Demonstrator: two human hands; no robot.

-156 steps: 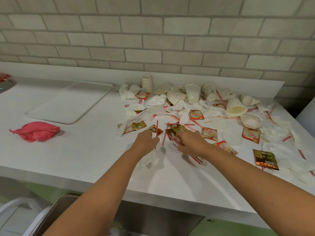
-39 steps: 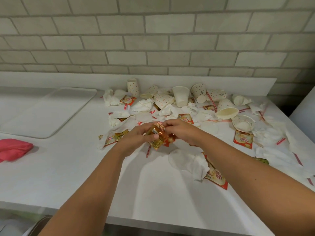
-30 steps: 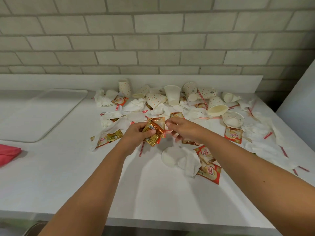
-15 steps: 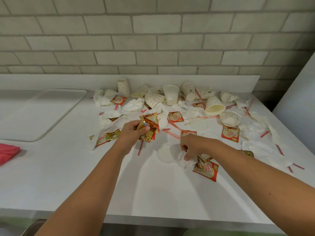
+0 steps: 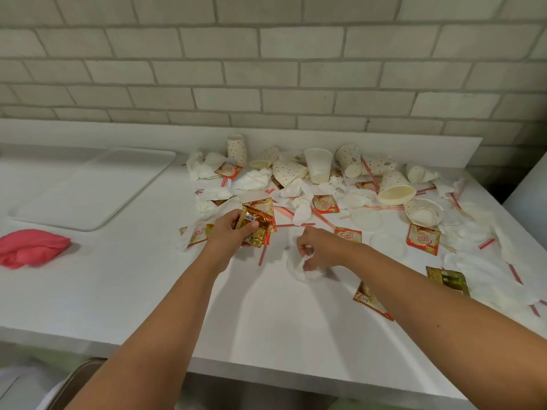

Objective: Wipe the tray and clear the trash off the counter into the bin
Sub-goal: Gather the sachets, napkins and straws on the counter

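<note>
Head view: both forearms reach out over the white counter [image 5: 118, 291]. Left hand [image 5: 229, 232] grips a bunch of sachets [image 5: 257, 224]; right hand [image 5: 321, 250] pinches a crumpled white napkin [image 5: 305, 269] lying just under it. Tray [image 5: 88, 187] sits far left, pink cloth [image 5: 29, 251] near it.

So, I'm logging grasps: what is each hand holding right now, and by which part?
The left hand grips a bunch of sachets by their left side, thumb on top; the right hand pinches a crumpled white tissue at its upper part.
</note>
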